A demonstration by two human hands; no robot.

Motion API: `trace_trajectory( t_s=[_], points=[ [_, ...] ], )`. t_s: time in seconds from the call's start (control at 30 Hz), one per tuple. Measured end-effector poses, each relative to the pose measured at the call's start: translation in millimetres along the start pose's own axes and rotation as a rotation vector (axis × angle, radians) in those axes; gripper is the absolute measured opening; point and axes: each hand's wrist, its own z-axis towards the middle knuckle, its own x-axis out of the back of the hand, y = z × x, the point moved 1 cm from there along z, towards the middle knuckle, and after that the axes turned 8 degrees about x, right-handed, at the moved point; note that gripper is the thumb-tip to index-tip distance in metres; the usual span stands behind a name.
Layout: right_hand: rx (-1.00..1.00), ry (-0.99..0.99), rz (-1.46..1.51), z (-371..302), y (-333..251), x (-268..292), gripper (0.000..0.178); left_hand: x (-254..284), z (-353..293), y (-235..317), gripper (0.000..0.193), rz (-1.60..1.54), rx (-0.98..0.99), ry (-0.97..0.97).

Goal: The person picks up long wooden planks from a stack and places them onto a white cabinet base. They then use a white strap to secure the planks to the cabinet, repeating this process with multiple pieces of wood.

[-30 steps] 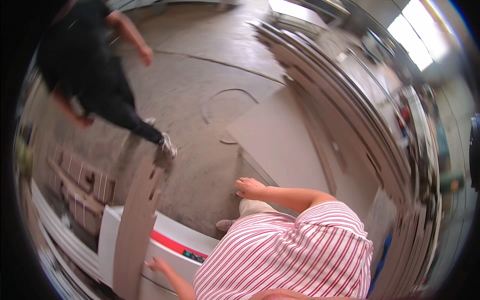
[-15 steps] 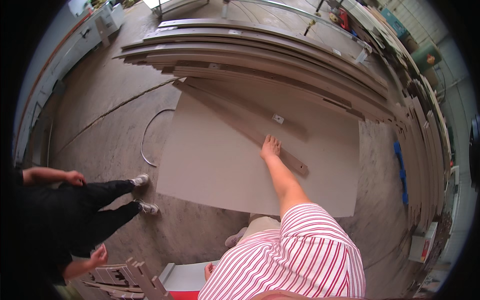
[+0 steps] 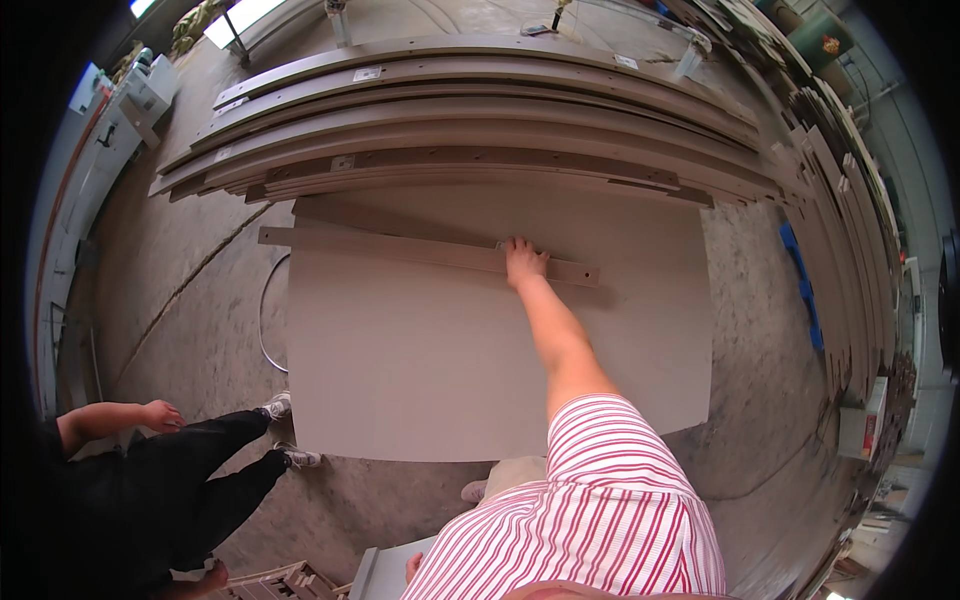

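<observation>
My right hand [image 3: 526, 262] reaches forward and grips a long narrow brown slat [image 3: 400, 250] near its right end, fingers curled over the far edge. The slat has a hole near each end, and its left end sticks out past the edge of a large brown panel [image 3: 480, 370]. A dark shadow runs along the panel beyond the slat. Only a bit of my left hand [image 3: 413, 567] shows at the lower edge beside my striped shirt; its fingers are mostly hidden.
Several long brown boards [image 3: 450, 105] with holes and stickers lie stacked beyond the panel. More boards [image 3: 845, 250] stand at the right by a blue piece [image 3: 800, 290]. A person in black [image 3: 180, 480] stands at the left. A thin hose [image 3: 265, 320] curves on the floor.
The slat has swung from a diagonal to nearly level and moved left and away from me, with my right hand on it. My view has shifted too.
</observation>
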Motion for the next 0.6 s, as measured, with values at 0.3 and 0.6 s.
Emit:
trace_trajectory(
  t_s=[0.3, 0.6],
  points=[
    [0.306, -0.345, 0.268, -117.9, -11.6, 30.0, 0.063, -46.3, -7.9, 139.1, 0.03, -0.122, -0.086, -0.245],
    [0.418, -0.654, 0.382, -316.8, 20.5, 116.8, 0.051, -159.9, 5.9, 285.6, 0.074, -0.863, 0.039, -0.713]
  ],
)
